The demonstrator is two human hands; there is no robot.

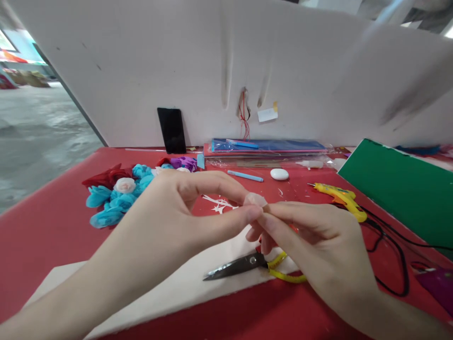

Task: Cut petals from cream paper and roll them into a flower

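Observation:
A small pale pink piece (255, 201), like a rolled paper petal, sits pinched between the fingertips of both hands. My left hand (198, 208) closes on it with thumb and forefinger from the left. From the right, the thumb and forefinger of my right hand (311, 245) meet at its lower edge, hiding part of it. Below the hands, scissors (240, 266) with yellow handles lie on a white sheet (152, 288), blades pointing left; my right hand covers some of the handle. White scraps (220, 204) are scattered behind my fingers.
Blue, red, purple and pale flowers (120, 200) are heaped at the left. A yellow glue gun (341, 198) with a black cable lies right, beside a green board (396, 189). Farther back are a pen (245, 176), a white oval object (279, 174), wrapped sheets (272, 145) and a leaning phone (171, 131).

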